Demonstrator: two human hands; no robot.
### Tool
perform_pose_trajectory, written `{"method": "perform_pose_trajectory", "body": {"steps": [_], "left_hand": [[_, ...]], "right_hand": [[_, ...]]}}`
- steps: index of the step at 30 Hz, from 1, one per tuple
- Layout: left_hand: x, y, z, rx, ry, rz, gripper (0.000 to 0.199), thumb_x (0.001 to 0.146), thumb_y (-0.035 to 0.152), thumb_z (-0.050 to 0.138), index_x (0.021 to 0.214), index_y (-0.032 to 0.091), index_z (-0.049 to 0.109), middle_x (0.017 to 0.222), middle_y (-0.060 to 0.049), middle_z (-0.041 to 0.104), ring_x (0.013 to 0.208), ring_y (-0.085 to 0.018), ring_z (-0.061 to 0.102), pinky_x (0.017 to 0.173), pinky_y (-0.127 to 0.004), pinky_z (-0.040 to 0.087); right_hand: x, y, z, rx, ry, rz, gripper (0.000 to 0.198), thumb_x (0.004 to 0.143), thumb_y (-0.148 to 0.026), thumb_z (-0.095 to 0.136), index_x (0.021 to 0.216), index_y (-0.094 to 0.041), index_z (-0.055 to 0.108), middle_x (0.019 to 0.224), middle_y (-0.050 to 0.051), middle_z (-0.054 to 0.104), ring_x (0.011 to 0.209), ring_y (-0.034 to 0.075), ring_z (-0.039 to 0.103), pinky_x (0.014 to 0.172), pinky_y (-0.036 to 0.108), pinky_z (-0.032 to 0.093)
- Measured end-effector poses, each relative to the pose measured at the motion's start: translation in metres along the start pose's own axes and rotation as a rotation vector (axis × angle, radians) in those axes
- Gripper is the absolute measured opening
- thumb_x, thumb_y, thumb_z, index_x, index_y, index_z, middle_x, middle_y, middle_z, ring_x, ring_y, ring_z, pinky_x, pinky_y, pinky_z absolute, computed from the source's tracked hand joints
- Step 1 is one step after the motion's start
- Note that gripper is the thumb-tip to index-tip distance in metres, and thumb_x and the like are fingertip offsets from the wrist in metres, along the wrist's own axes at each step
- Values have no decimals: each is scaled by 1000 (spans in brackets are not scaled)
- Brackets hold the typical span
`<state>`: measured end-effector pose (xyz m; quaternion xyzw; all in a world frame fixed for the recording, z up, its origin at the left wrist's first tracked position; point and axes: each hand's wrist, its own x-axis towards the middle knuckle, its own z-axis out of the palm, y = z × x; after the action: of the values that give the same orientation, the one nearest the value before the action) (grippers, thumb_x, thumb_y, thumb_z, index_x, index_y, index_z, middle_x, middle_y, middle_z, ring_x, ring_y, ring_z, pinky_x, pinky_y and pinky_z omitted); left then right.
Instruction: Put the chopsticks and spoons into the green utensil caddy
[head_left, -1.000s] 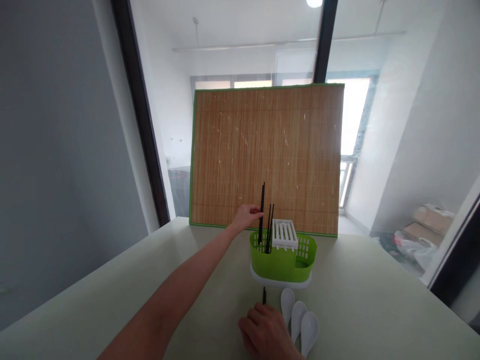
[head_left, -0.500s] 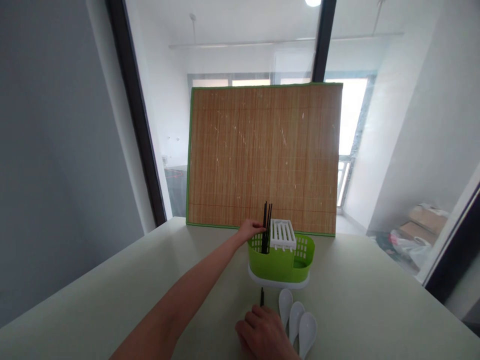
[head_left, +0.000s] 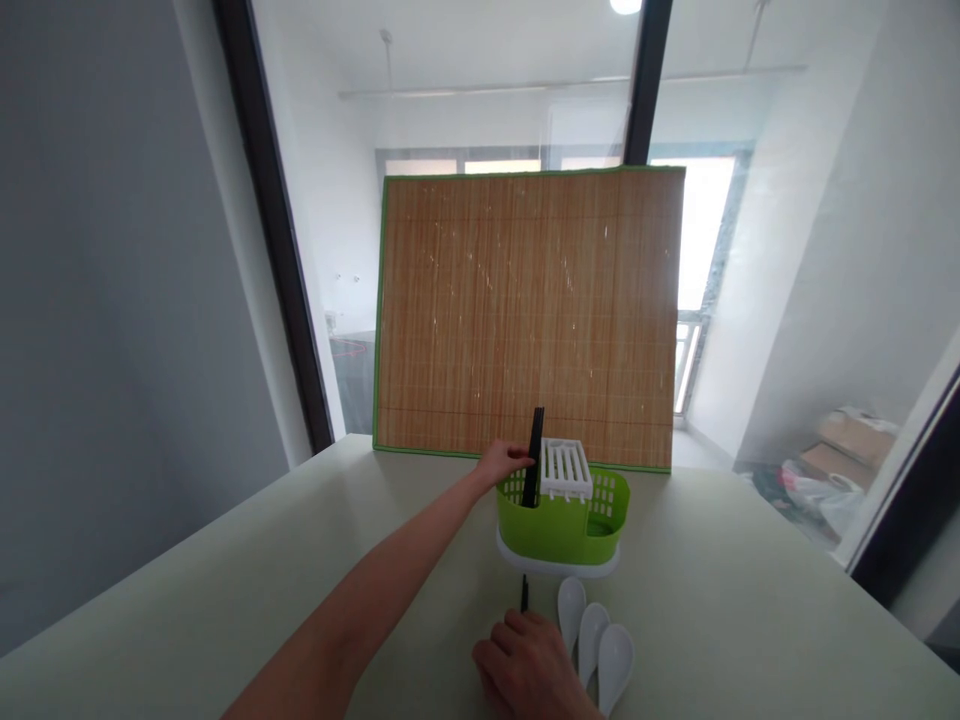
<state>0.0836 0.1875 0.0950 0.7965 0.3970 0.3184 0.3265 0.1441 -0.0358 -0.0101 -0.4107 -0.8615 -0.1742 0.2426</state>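
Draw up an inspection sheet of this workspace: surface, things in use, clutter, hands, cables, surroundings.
Surface: pale, smooth tabletop.
Things in use: lime-green oval plastic basket bearing a white slatted rack; slim black chopsticks standing in its left end; three glossy white spoons lying in front.
Clutter: brown boxes and a whitish plastic bag beyond the table, right.
Hands: left hand touches the standing chopsticks, grip unclear; right hand rests by black stick ends, grip hidden.
Cables: nothing seen on the tabletop.
Surroundings: brown slatted mat with green edging stands behind the basket; dark-framed clear glass beyond.

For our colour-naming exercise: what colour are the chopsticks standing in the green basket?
Black; the chopsticks show best in the head view.
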Motion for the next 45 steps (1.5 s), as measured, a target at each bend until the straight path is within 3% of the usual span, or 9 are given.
{"method": "perform_pose_trajectory", "body": {"steps": [7, 11, 13, 18, 22, 26, 32, 39, 45], "left_hand": [[-14, 5, -9, 29, 178, 22, 45, 75, 37, 62, 113, 15, 60, 103, -10, 65, 89, -19, 60, 80, -30, 46], [-62, -1, -17, 88, 423, 61, 37, 81, 38, 52, 112, 19, 57, 110, -8, 59, 94, -17, 56, 77, -27, 46], [-100, -7, -15, 133, 469, 57, 32, 83, 37, 47, 108, 20, 57, 108, -6, 59, 91, -16, 55, 71, -25, 46], [-201, -9, 16, 348, 235, -28, 21, 80, 35, 48, 97, 24, 57, 95, -1, 60, 83, -15, 54, 75, -27, 42], [-243, 1, 49, 485, -26, -118, 22, 69, 37, 61, 86, 23, 57, 95, -2, 59, 93, -21, 52, 79, -30, 39], [-248, 5, 63, 554, -136, -228, 32, 62, 44, 65, 85, 22, 59, 101, -6, 58, 100, -27, 50, 86, -36, 38], [-245, 12, 54, 618, -147, -274, 19, 69, 34, 55, 82, 22, 60, 99, -7, 58, 95, -26, 54, 79, -35, 42], [-239, 16, 48, 778, -109, -400, 30, 72, 27, 47, 96, 15, 60, 96, -13, 61, 89, -29, 60, 75, -37, 44], [-234, 6, 40, 838, -57, -438, 29, 72, 13, 40, 92, 13, 61, 92, -14, 64, 92, -26, 60, 77, -34, 42]], "right_hand": [[-2, 2, -3, 42, -54, 99, 9, 74, -15, 59, 72, -22, 53, 68, -2, 59, 67, 15, 53, 57, 25, 32], [-2, 7, -6, 56, -49, 246, 12, 75, -11, 57, 73, -22, 55, 69, -2, 61, 67, 15, 55, 57, 25, 31], [-3, 10, -7, 68, -37, 333, 13, 75, -10, 55, 74, -22, 56, 69, -2, 62, 66, 16, 56, 57, 25, 32], [-4, 18, -10, 148, 65, 472, 16, 81, -11, 47, 82, -22, 58, 72, 0, 63, 68, 16, 58, 59, 26, 33], [-4, 19, -10, 170, 118, 467, 18, 82, -12, 44, 83, -23, 58, 72, 0, 62, 69, 16, 59, 61, 25, 34], [-6, 18, -9, 147, 114, 456, 17, 82, -12, 45, 82, -23, 58, 71, -1, 62, 67, 15, 59, 60, 25, 34], [-6, 17, -10, 138, 75, 428, 17, 82, -11, 46, 82, -22, 59, 71, -1, 63, 67, 14, 59, 60, 23, 34], [-4, 7, -6, 236, 37, 366, 18, 80, -10, 48, 85, -22, 59, 74, -1, 64, 70, 14, 60, 63, 22, 36], [-4, 5, -5, 266, 25, 377, 18, 78, -9, 50, 85, -22, 60, 76, -2, 64, 73, 14, 61, 65, 21, 37]]}}
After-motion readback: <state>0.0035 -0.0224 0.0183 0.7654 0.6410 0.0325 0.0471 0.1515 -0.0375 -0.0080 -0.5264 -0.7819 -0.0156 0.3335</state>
